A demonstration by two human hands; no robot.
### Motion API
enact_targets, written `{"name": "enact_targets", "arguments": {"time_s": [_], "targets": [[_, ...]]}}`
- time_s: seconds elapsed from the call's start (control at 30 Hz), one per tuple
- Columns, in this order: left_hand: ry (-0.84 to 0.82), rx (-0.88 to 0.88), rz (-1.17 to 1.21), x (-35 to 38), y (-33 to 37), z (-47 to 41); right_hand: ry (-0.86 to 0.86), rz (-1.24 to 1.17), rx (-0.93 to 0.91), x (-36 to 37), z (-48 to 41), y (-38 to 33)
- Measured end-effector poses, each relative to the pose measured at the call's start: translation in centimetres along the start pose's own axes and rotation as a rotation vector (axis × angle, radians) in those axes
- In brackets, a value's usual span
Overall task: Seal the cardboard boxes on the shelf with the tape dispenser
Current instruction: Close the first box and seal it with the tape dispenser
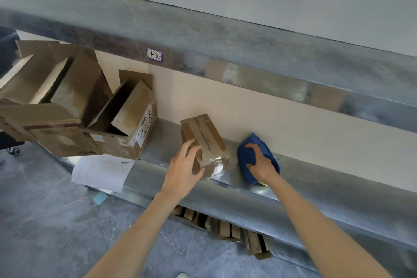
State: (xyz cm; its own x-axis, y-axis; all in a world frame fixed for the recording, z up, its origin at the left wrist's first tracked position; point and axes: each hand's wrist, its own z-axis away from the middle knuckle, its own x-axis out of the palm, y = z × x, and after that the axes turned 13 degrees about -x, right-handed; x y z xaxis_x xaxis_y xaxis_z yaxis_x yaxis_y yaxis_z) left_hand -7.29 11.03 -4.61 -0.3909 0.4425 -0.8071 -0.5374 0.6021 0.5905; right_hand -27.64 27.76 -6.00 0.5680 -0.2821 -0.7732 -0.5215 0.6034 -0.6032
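Fingers of left hand grip taped small box, centre | right hand clasps tape dispenser | open boxes, left, seemingly still unsealed

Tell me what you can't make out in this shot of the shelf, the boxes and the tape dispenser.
All in the head view:
1. The tape dispenser: the right hand gripping it covers its roll and blade.
2. The small box: the left hand hides its near corner.
3. The open box: label print too small to read.
4. The large box: cut off by the left edge.
5. The cardboard below: mostly hidden by the shelf.
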Motion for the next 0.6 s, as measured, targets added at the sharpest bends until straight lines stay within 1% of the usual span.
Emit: {"name": "enact_targets", "arguments": {"time_s": [0.07, 0.13, 0.2, 0.27, 0.37, 0.47, 0.6], "targets": [[-0.024, 0.011, 0.031, -0.5, -0.6, -0.3, 0.021, 0.014, 0.016, 0.5, 0.5, 0.0], [-0.045, 0.027, 0.057, -0.9, -1.0, -0.5, 0.092, 0.054, 0.025, 0.5, 1.4, -0.4], [-0.061, 0.035, 0.078, -1.1, -1.2, -0.6, 0.178, 0.114, -0.005, 0.0, 2.1, -0.8], [-0.067, 0.036, 0.088, -1.2, -1.2, -0.6, 0.215, 0.118, -0.061, -0.9, 2.3, -1.1], [-0.08, 0.038, 0.085, -1.3, -1.1, -0.6, 0.206, 0.08, -0.158, -2.7, 2.3, -2.2], [-0.111, 0.054, 0.058, -1.7, -1.1, -0.8, 0.189, 0.1, -0.262, -4.9, 2.8, -3.9], [-0.103, 0.044, 0.047, -3.2, -0.9, -1.5, 0.188, 0.1, -0.394, -6.4, 4.3, -6.6]]}}
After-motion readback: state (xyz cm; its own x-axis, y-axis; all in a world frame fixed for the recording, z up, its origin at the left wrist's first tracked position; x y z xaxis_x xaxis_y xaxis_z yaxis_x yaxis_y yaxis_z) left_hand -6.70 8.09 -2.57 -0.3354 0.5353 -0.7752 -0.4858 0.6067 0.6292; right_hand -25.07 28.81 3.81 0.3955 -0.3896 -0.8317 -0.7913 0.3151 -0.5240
